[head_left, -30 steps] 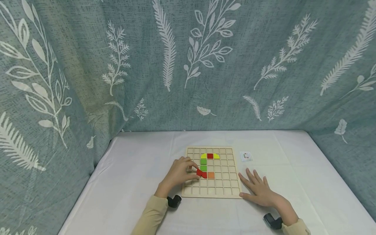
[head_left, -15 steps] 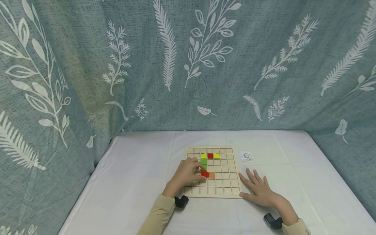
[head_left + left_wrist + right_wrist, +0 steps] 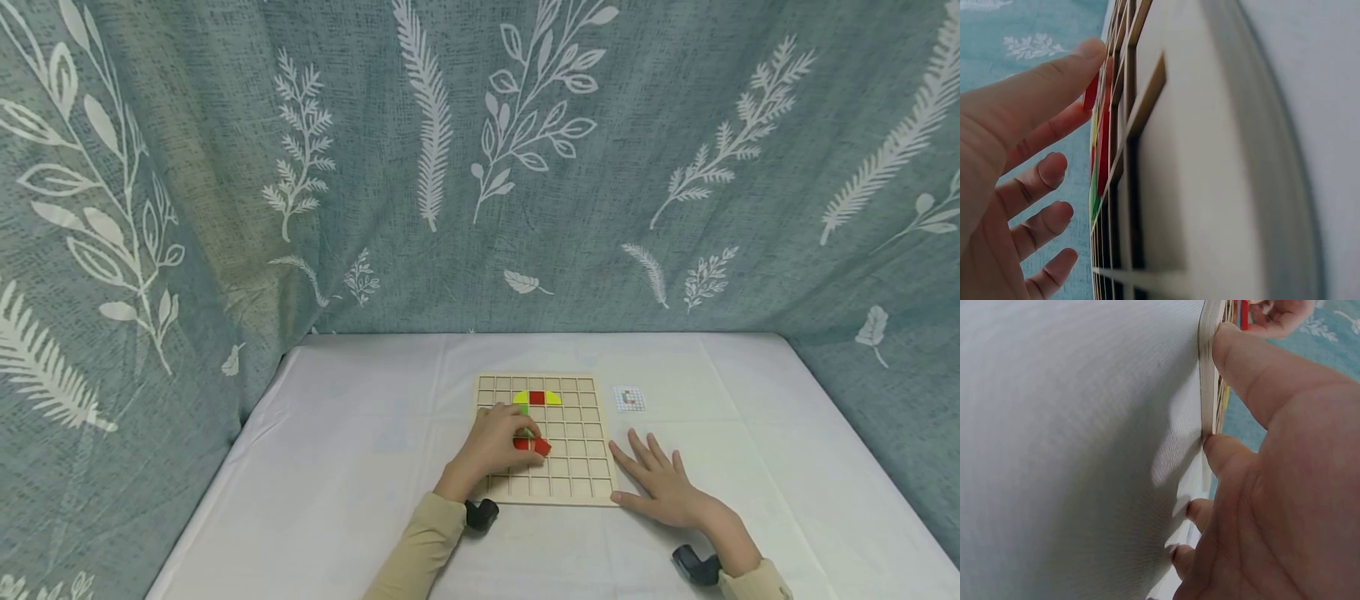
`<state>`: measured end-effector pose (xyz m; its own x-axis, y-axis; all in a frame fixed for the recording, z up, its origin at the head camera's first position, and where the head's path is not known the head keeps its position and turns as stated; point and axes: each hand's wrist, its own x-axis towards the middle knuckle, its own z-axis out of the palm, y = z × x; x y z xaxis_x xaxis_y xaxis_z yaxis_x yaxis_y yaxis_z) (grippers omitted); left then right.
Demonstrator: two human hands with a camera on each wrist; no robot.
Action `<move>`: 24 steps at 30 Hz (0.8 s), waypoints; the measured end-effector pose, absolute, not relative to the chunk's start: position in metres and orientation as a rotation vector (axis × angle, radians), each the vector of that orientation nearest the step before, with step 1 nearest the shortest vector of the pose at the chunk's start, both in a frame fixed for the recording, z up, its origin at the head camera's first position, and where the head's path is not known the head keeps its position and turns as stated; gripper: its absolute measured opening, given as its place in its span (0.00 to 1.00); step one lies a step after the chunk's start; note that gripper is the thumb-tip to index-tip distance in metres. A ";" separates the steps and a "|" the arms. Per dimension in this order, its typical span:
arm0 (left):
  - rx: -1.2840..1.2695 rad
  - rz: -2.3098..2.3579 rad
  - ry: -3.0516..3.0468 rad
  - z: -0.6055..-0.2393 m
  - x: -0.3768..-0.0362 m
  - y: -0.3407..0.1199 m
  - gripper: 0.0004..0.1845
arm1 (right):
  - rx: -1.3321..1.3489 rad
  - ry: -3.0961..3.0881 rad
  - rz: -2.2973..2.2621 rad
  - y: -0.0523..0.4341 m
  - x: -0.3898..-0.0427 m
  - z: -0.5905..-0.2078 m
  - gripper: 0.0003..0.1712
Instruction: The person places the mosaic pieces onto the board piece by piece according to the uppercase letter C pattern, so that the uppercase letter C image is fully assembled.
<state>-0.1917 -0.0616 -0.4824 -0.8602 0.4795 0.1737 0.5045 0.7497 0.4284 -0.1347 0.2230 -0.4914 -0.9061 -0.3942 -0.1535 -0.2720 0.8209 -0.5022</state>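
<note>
right now the left hand [image 3: 497, 437] sits over the middle of the wooden grid board [image 3: 581, 479], thumb and fingers [image 3: 1054, 81] pinched on a red tile [image 3: 542, 447] that stands partly tipped at a cell just below the green tiles [image 3: 522, 410]. the board lies near the front edge of the surface [image 3: 337, 467], about midway between its left and right edges. the right hand [image 3: 660, 487] lies flat with fingers spread, its thumb against the board's right front corner. the tile looks thin, stiff and light, likely smooth-faced, so it is best held by its narrow edges. yellow tiles [image 3: 552, 398] flank another red one at the board's far side; a small pattern card [image 3: 628, 398] lies just beside its right edge.
</note>
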 end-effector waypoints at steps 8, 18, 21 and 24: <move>-0.805 -0.663 -2.892 -0.486 -0.193 -0.055 0.16 | -0.513 2.735 -0.728 0.222 -0.134 -0.491 0.43; -0.805 -0.662 -2.878 -0.487 -0.193 -0.058 0.15 | -0.513 2.760 -0.686 0.223 -0.136 -0.494 0.43; -0.815 -0.649 -2.857 -0.487 -0.193 -0.059 0.13 | -0.511 2.759 -0.681 0.224 -0.137 -0.495 0.44; -0.822 -0.655 -2.847 -0.487 -0.194 -0.059 0.11 | -0.512 2.762 -0.678 0.224 -0.137 -0.496 0.44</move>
